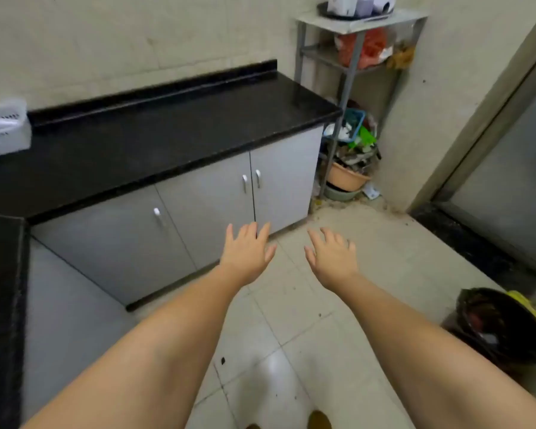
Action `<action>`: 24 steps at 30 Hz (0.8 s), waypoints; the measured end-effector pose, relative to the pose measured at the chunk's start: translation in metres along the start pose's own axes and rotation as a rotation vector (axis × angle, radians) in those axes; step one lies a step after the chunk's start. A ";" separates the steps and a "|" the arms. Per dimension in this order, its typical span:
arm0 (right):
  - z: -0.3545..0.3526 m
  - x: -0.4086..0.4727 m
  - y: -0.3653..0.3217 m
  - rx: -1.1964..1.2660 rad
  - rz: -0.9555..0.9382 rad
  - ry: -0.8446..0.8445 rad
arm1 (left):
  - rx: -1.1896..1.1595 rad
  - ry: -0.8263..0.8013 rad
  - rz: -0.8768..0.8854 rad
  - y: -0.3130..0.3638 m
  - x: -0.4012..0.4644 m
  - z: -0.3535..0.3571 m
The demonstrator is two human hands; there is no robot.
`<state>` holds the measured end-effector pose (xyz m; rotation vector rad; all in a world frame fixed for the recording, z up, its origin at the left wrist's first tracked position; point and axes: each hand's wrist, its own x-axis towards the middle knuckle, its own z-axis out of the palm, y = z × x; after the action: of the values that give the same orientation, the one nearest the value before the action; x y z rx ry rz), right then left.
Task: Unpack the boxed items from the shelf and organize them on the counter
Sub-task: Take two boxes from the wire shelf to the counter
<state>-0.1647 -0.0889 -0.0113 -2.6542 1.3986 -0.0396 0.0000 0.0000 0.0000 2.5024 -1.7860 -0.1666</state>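
Both hands are extended forward with fingers spread, nothing gripped: left hand (247,252), right hand (331,258). The black stone-topped bench (174,131) lies beyond and left of the hands. The grey metal-framed shelf (350,69), carrying boxed items (347,4) on top, stands beyond the right hand.

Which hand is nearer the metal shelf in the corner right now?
Right. The right hand is out over the floor tiles below the shelf; the left hand is further left, before the cabinet doors. Both are open and empty.
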 end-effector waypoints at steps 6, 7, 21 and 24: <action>0.063 -0.047 0.006 0.045 0.069 -0.249 | -0.021 -0.252 0.012 -0.001 -0.040 0.063; 0.071 -0.053 0.008 0.046 0.081 -0.285 | -0.025 -0.290 0.011 -0.002 -0.044 0.072; 0.094 -0.004 0.096 -0.010 0.208 -0.352 | 0.013 -0.364 0.187 0.074 0.056 0.108; 0.087 0.041 0.142 -0.024 0.219 -0.347 | 0.012 -0.301 0.192 0.104 0.116 0.109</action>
<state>-0.2503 -0.1921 -0.1182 -2.3586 1.5573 0.4401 -0.0742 -0.1421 -0.1026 2.3989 -2.1273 -0.5481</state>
